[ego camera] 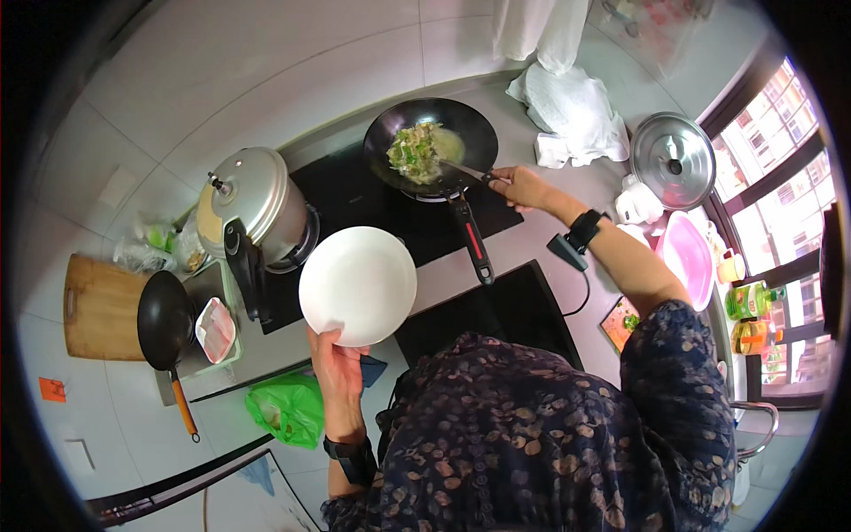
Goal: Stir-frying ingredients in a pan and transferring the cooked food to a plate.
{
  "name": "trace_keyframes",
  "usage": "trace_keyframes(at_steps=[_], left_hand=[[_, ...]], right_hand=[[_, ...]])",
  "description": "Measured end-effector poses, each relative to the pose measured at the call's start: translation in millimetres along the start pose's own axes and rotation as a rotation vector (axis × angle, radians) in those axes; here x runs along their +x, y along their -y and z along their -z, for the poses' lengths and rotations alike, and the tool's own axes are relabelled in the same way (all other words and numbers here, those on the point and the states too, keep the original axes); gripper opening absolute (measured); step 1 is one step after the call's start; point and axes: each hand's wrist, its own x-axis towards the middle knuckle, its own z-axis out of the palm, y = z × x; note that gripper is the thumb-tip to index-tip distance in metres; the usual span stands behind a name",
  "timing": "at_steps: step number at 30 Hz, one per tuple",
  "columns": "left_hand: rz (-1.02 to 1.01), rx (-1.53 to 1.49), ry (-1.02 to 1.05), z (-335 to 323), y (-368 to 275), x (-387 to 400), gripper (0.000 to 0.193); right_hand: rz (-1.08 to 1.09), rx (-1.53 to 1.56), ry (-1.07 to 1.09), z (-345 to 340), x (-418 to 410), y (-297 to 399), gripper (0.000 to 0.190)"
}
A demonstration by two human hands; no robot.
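Note:
My left hand (338, 359) grips the near rim of a white plate (359, 286), thumb on top and fingers beneath. The plate's visible surface bears no food. My right hand (520, 188) is closed around the dark handle of a metal spatula (465, 169), whose blade end is in the food. Chopped green and pale food (415, 153) with some liquid lies in a black wok (475, 130) on the far burner. The wok's black handle (471, 239) with a red stripe points towards me, below my right hand and free of it.
A pressure cooker (266, 199) stands on the left burner. Further left are a small black frying pan (163, 319), a wooden cutting board (103, 309) and a tray with meat (216, 330). At right are a metal lid (673, 159), a pink basin (685, 259) and bottles (748, 300). A green bag (292, 405) hangs below the counter.

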Motion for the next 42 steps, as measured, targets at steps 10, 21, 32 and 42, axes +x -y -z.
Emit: trace_keyframes(at_steps=[10,21,32,42], left_hand=[[-0.023,0.075,0.076,-48.6,1.5,49.4,0.039],[-0.057,0.176,0.095,-88.2,15.4,135.0,0.042],[-0.08,0.195,0.064,-86.8,21.3,146.3,0.042],[-0.067,0.196,0.006,-68.6,11.9,133.5,0.034]], right_hand=[[0.246,0.06,-0.185,-27.5,1.8,-37.5,0.036],[0.188,0.144,-0.179,-16.6,-13.2,-44.7,0.034],[0.285,-0.24,-0.285,0.2,-12.3,-19.4,0.032],[0.219,-0.4,0.028,66.7,-19.2,32.1,0.025]])
